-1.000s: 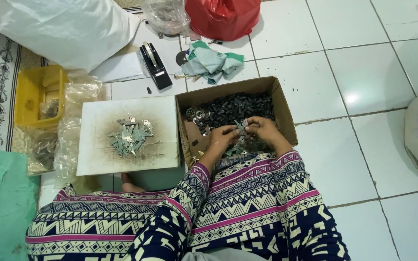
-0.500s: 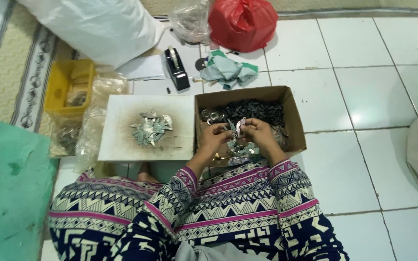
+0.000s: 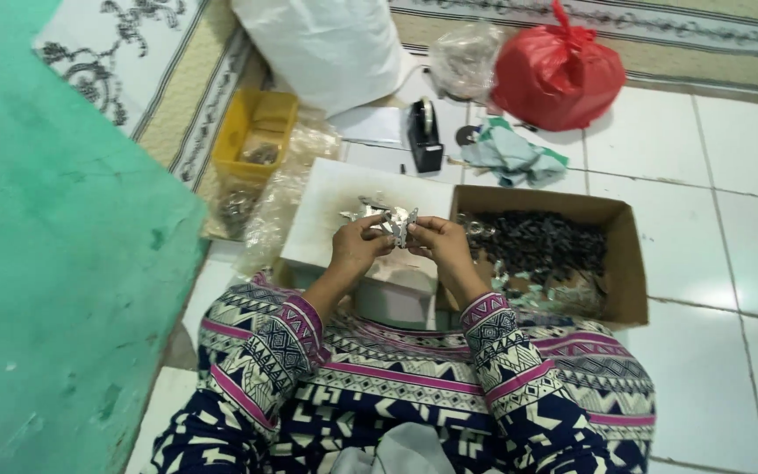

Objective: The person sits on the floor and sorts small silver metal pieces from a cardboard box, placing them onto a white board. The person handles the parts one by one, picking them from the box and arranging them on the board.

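Observation:
My left hand (image 3: 354, 247) and my right hand (image 3: 439, 244) are raised together over a white board (image 3: 326, 219), both pinching a small silver metal piece (image 3: 396, 223) between the fingertips. A little heap of similar silver pieces (image 3: 368, 209) lies on the board just beyond the hands. To the right stands an open cardboard box (image 3: 616, 263) holding several dark and silver small metal parts (image 3: 541, 246). My patterned sleeves fill the lower part of the view.
A yellow tray (image 3: 252, 132) with small parts sits at the left beside clear plastic bags (image 3: 278, 197). Behind are a black tape dispenser (image 3: 425, 136), a green cloth (image 3: 506, 156), a red plastic bag (image 3: 559, 75), a white sack (image 3: 326, 44) and a green mat (image 3: 54, 263).
Both hands have moved left, out of the cardboard box to above the white board, carrying a silver piece. The camera has swung left as well.

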